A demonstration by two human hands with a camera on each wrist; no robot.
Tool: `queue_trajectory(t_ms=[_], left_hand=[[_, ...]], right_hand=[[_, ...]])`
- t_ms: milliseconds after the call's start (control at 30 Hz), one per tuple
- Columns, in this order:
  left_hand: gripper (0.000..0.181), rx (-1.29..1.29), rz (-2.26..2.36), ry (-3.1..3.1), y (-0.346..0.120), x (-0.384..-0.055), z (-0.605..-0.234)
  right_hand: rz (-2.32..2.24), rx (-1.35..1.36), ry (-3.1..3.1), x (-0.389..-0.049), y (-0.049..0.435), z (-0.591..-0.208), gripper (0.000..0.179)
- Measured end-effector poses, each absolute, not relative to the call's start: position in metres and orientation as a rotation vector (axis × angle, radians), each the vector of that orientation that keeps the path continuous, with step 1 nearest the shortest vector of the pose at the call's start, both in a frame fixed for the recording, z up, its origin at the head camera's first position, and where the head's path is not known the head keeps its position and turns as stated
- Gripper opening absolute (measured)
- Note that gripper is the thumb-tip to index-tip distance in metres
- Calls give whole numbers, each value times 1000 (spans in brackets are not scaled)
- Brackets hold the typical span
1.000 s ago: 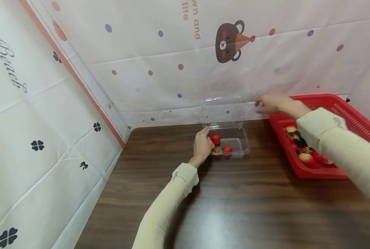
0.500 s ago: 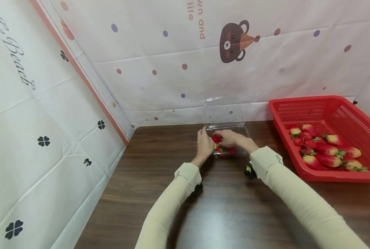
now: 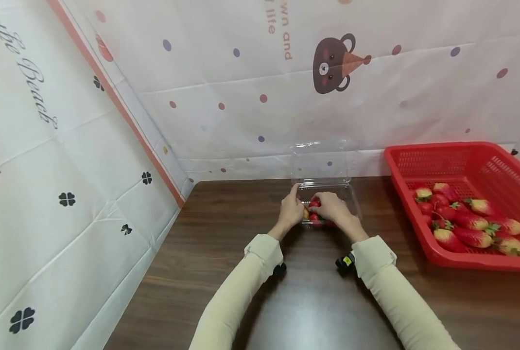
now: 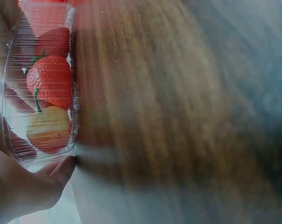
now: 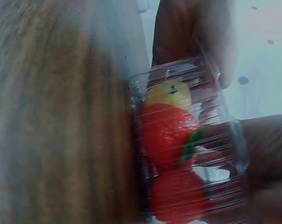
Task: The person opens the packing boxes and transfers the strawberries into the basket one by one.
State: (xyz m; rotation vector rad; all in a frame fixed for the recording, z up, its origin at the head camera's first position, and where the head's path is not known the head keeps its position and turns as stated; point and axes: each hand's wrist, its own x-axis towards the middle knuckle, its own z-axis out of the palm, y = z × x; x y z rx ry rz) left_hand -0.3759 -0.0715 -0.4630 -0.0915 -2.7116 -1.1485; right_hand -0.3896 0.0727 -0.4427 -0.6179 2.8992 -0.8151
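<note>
A clear plastic box (image 3: 355,204) sits near the table's back edge, its transparent lid (image 3: 319,163) raised against the wall. My left hand (image 3: 290,210) holds the left end of the box. My right hand (image 3: 333,208) reaches in from above, fingers curled at a red strawberry (image 3: 314,203). Through the ribbed side, the left wrist view shows another red strawberry (image 4: 50,81) beside a pale yellow fruit (image 4: 50,129) with a green stem. Red strawberries (image 5: 168,133) also show in the right wrist view. The right fingertips are partly hidden.
On the right stands a red plastic basket (image 3: 483,262) with several red and yellowish strawberries (image 3: 470,221) in it. A printed white cloth (image 3: 225,68) hangs behind the brown wooden table (image 3: 303,301). A black wrist camera (image 3: 345,263) sits under the right cuff.
My right hand has come left from near the basket into the box, and its fingers now work among the strawberries. My left hand has stayed at the box's left end.
</note>
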Motion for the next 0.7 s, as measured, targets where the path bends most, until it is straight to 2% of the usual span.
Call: queue_trajectory(t_ms=[367,700], left_hand=[[62,-163,-1187,-2759,-76,-368,-465],[72,-229,-1202,-2746,-78,-376,-460]], right_hand=[[-899,-541,2952,-386,84,-449,31],[-1018,-609,3059,-386,93,-427,30]])
